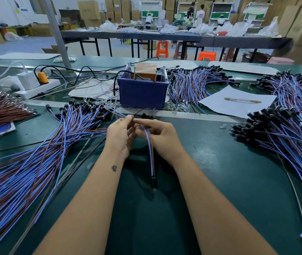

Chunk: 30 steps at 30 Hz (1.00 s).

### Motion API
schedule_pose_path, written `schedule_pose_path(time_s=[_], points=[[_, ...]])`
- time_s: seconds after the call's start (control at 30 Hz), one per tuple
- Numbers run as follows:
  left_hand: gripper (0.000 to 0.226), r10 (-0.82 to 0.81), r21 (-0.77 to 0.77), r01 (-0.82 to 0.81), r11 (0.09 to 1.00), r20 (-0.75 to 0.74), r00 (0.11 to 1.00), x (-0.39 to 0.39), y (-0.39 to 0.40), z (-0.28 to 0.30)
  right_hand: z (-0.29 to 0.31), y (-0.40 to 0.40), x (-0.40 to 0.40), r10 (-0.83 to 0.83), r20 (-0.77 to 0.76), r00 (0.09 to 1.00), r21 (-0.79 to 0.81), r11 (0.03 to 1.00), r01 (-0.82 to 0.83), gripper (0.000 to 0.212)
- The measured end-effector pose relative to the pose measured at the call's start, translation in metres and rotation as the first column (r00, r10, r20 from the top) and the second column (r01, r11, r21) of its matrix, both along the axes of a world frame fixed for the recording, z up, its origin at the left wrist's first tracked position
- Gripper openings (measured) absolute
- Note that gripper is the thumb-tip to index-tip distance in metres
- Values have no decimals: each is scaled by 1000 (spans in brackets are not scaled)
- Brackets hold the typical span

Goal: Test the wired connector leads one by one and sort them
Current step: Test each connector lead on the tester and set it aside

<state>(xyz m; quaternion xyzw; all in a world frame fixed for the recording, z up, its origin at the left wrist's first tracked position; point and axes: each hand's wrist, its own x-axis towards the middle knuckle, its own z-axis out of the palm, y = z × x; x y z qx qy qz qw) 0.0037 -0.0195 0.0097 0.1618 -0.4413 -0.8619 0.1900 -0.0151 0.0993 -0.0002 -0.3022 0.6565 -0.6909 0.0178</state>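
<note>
Head view: left hand and right hand both pinch the thin blue-and-brown wired lead, hanging toward the person (black plug lowest)

One head-worn wide-angle view looks forward and down from close above the green counter, facing twelve o'clock toward the distant hall.

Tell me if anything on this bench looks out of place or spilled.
Mostly no. Small clear bulbs lie scattered loose by the blue bin, and one stray sits on the green mat. Both hands, left and right, hold one lead.
</note>
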Motion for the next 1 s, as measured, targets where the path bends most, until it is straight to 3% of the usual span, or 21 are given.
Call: schedule_pose_path(time_s=[0.1,0.2,0.23,0.3,0.4,0.5,0.63,0.77,0.83,0.93,1.0], points=[[20,4,72,-2,997,-24,1000,-1,1,-1,4,5,-3,-44,153,987,-150,986,68,16],[21,34,110,-29,994,-41,999,-3,-1,-3,5,9,-7,-133,346,929,-280,930,238,19],[21,42,54,-39,998,-46,998,-3,-1,-5,6,10,-9,-152,396,906,-297,912,283,21],[21,59,-225,-67,972,-41,997,-2,2,-10,6,15,-10,-187,448,874,-295,892,342,25],[19,58,-607,-90,789,-72,996,1,9,-17,6,23,-12,-243,479,844,-298,859,416,28],[17,0,-782,-82,618,-104,995,6,15,-18,5,29,-12,-365,484,795,-247,815,524,31],[7,-112,-950,-173,260,-208,972,16,32,-15,2,44,-11,-548,414,727,-125,757,641,35],[7,-352,-939,-327,-108,-272,896,30,68,-10,8,81,-14,-623,349,700,-31,739,673,37],[9,-485,-898,-416,-145,-302,820,37,93,-6,15,108,-18,-700,206,684,125,712,691,38],[8,-578,-879,-464,-107,-325,748,44,142,0,27,153,-20,-696,-28,717,410,646,644,39],[10,-614,-884,-458,-89,-313,724,47,174,2,35,182,-19,-654,-182,734,569,539,621,38]])
